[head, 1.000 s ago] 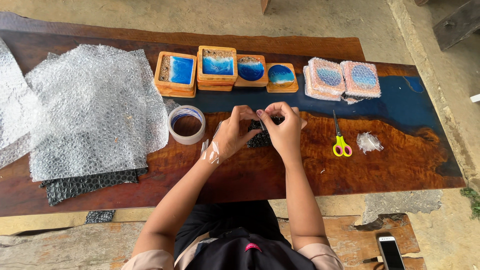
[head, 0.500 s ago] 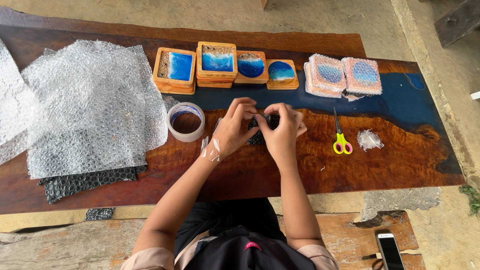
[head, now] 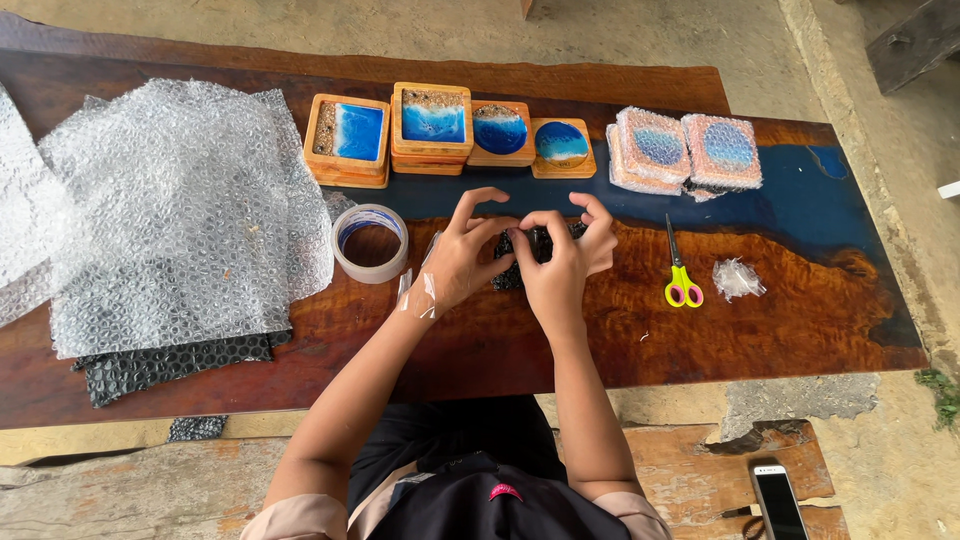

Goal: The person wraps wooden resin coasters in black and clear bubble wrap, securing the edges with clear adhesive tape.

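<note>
A small dark wrapped item (head: 535, 250) is gripped between the left hand (head: 460, 255) and right hand (head: 565, 255), just right of the tape roll (head: 370, 243). Bare wooden table (head: 780, 330) lies open toward the near edge. Four uncovered coasters (head: 450, 130) and two wrapped ones (head: 685, 150) are counted beyond; one pair of scissors (head: 680, 275) lies further right.

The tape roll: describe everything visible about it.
The tape roll is a ring of clear packing tape on a pale core, lying flat on the dark wooden table with its hole facing up. It sits just right of the bubble wrap, below the square coasters, left of the left hand. Nothing grips it.
</note>
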